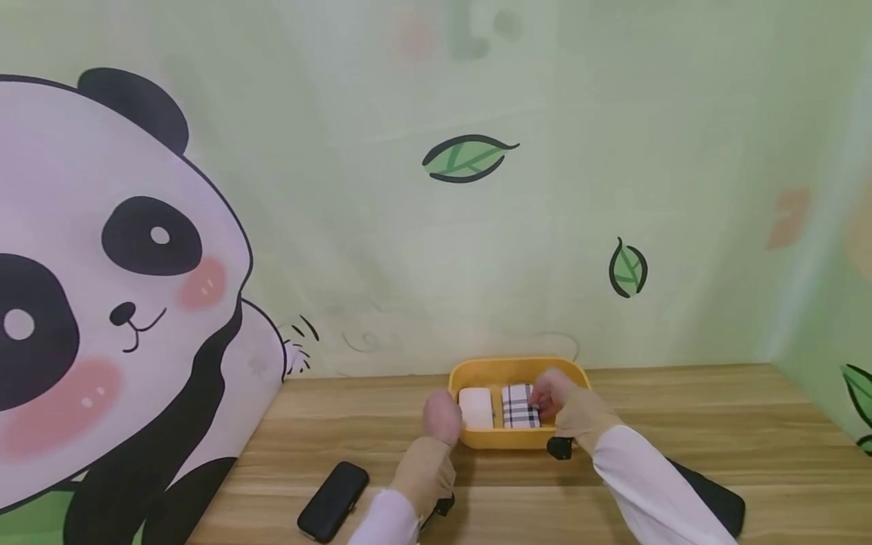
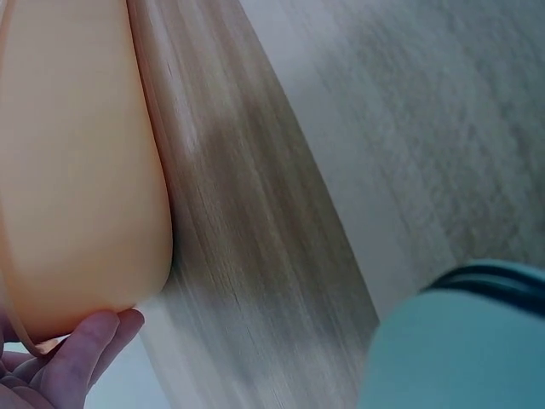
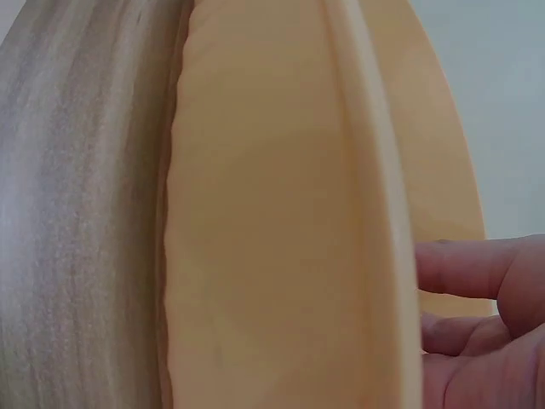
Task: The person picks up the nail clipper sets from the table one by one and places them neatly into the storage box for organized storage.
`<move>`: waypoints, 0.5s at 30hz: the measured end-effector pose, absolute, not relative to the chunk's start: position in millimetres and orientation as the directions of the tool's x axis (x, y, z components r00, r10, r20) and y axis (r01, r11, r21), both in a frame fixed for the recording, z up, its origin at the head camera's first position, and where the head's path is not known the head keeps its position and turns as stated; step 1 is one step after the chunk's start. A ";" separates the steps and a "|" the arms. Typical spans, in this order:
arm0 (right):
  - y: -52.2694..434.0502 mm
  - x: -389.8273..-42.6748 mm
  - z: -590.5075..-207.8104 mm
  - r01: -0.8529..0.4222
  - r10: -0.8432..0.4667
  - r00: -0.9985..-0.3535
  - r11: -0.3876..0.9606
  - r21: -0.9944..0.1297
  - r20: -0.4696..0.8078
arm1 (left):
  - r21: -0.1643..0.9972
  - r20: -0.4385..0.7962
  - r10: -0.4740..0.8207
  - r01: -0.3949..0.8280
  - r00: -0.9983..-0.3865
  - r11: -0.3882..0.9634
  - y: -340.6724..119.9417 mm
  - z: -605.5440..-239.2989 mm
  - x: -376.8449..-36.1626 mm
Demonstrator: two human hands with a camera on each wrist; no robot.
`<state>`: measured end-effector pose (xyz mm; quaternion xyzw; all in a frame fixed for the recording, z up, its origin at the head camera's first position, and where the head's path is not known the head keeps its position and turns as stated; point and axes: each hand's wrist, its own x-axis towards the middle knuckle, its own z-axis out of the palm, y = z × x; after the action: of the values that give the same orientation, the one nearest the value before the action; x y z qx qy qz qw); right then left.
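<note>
An orange-yellow bin (image 1: 507, 439) stands on the wood-grain table (image 1: 381, 431), near its back edge, with its long side facing the person. The left hand (image 1: 443, 418) is at the bin's left end, and the left wrist view shows its thumb and fingers pinching the rim there. The right hand (image 1: 553, 392) reaches over the rim into the right part of the bin, its fingers bent and touching the right side of a black-and-white checked cloth (image 1: 519, 409), folded into a neat rectangle; the fingertips are largely hidden, so I cannot tell whether they pinch the cloth or only press against it. A white rectangular bundle (image 1: 475, 409) lies in the left part of the bin, a narrow gap separating it from the checked cloth. A black oblong object (image 1: 334, 501) lies on the table to the left of the left forearm, and a second black object (image 1: 711, 496) is partly covered by the right white sleeve (image 1: 654, 481). Behind the table hangs a pale green backdrop (image 1: 381, 250) printed with a panda (image 1: 150, 280) and leaves (image 1: 470, 159).
</note>
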<state>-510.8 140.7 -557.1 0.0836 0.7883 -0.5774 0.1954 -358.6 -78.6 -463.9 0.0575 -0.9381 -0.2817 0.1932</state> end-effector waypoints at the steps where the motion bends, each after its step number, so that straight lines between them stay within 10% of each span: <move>1: 135.0 -486.7 -532.3 0.358 -0.092 -0.908 0.336 -0.871 -0.408 | 0.559 0.323 -0.217 0.000 -0.921 0.829 -79.2 -463.8 -358.4; 10: 140.1 -516.2 -563.1 0.389 -0.078 -0.889 0.395 -0.832 -0.452 | 0.531 0.368 -0.209 0.020 -0.906 0.847 -93.8 -546.2 -425.2; 15: 138.6 -496.7 -545.3 0.346 -0.101 -0.901 0.420 -0.839 -0.422 | 0.513 0.401 -0.199 0.039 -0.894 0.857 -92.7 -533.6 -415.9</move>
<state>-496.7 138.6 -545.3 0.0752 0.8160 -0.5334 0.2096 -415.9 -92.7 -533.6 0.0426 -0.9368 -0.2638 0.2260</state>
